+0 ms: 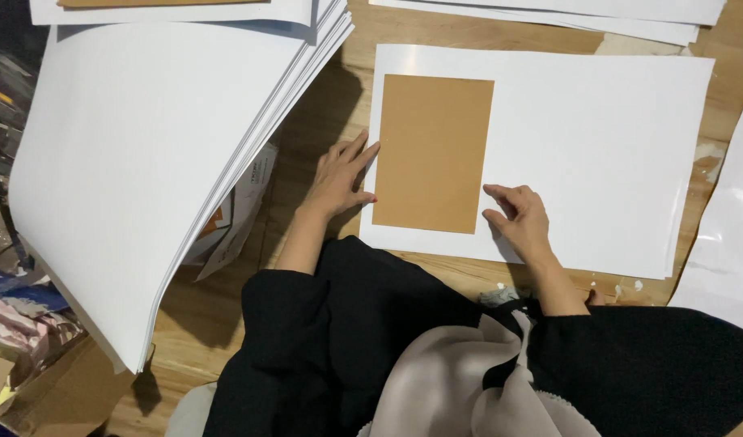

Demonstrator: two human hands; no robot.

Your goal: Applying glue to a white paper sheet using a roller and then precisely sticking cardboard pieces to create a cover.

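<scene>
My left hand (pixel 339 180) lies flat and spread at the nine o'clock edge of the brown card (pixel 433 153), fingertips touching its long side, thumb near its lower corner. My right hand (pixel 519 217) sits at the card's four o'clock corner, fingers curled loosely with the index finger stretched toward the card; it pinches nothing that I can see, and whether the fingertip actually touches the card I cannot tell. The card rests upright on the left part of a big white sheet (pixel 598 154), which lies on the wooden surface (pixel 307 137). The sheet's near edge is partly hidden behind my right wrist and black sleeves (pixel 363 332). At nine o'clock a thick stack of white sheets (pixel 137 170) bows up toward me, covering what lies under it; only corners of printed paper (pixel 242 202) poke out, too cut off to identify. More white sheets (pixel 549 12) at twelve o'clock run out of view, as does a glossy sheet (pixel 732 235) at three o'clock. The clutter at the far left edge is too dark and blurred to make out.
</scene>
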